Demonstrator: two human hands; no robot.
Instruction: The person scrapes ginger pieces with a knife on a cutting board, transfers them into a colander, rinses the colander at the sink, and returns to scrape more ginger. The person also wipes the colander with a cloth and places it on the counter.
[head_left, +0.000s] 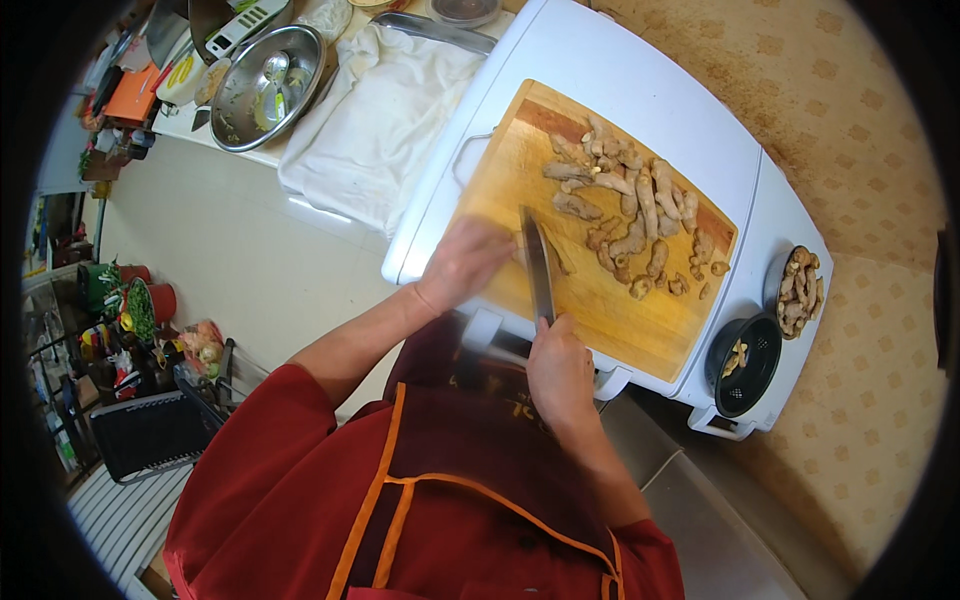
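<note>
My right hand (561, 367) grips the handle of a kitchen knife (538, 262), whose dark blade points away from me over the wooden cutting board (622, 341). On the blade's left side is my left hand (469, 262), blurred by motion, with a pale piece of ginger (519, 253) at its fingertips. The blade hides part of that piece, and whether the two touch is unclear. Just right of the blade lies a brownish sliver (559, 251). Many unpeeled ginger roots (630, 199) are heaped across the far and right parts of the board.
The board rests on a white chest freezer (600, 45). At its right end are a black colander (742, 367) with a few pale pieces and a bowl of ginger (800, 292). On the left counter are a white cloth (382, 112) and a steel bowl (268, 86) holding a spoon.
</note>
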